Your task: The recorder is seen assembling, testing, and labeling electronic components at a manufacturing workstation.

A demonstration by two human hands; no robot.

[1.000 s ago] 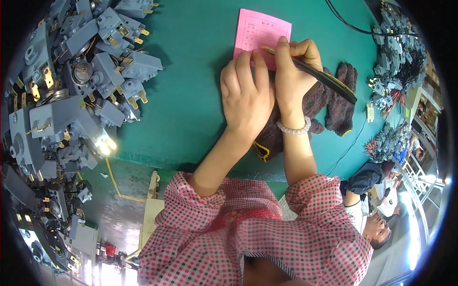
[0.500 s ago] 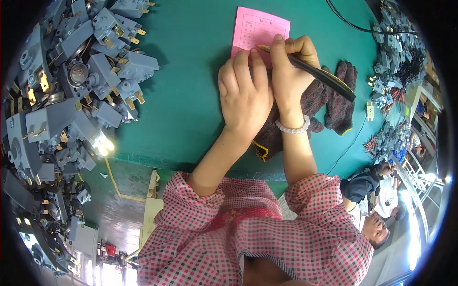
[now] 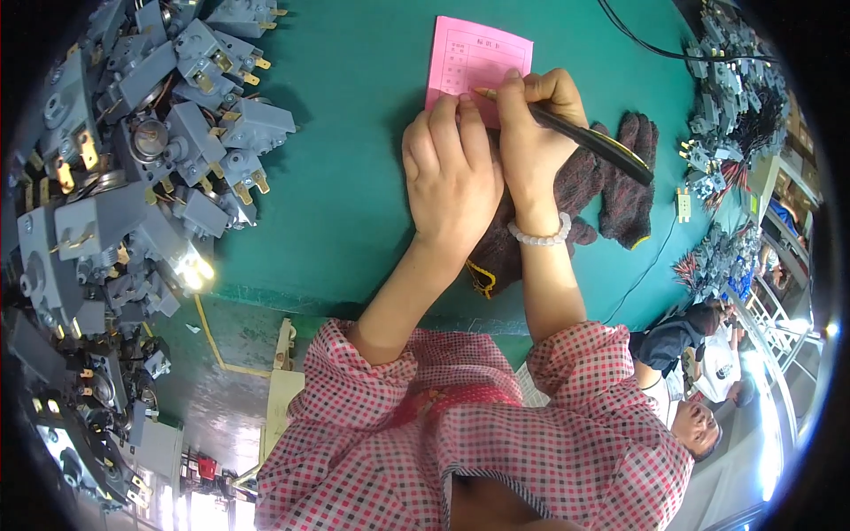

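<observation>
A pink paper card (image 3: 496, 55) with a printed table lies on the green tabletop. My left hand (image 3: 453, 181) rests palm down with its fingers stretched out over the card's lower edge, holding nothing. A black pen with a yellow stripe (image 3: 611, 152) is gripped in my right hand (image 3: 534, 146), its tip at the card. Dark knitted gloves with yellow cuff edges (image 3: 630, 199) lie under and beside my right wrist, partly hidden by both hands.
Grey switch-like parts with brass terminals (image 3: 190, 133) are heaped high on the left. More grey parts with wires (image 3: 735, 97) lie along the right edge. A black cable (image 3: 646, 44) crosses the far right. Other people (image 3: 699, 380) are beyond the table at right.
The card and both hands appear slightly farther left. The pen tip has shifted a little left along the card, with my right hand still gripping it.
</observation>
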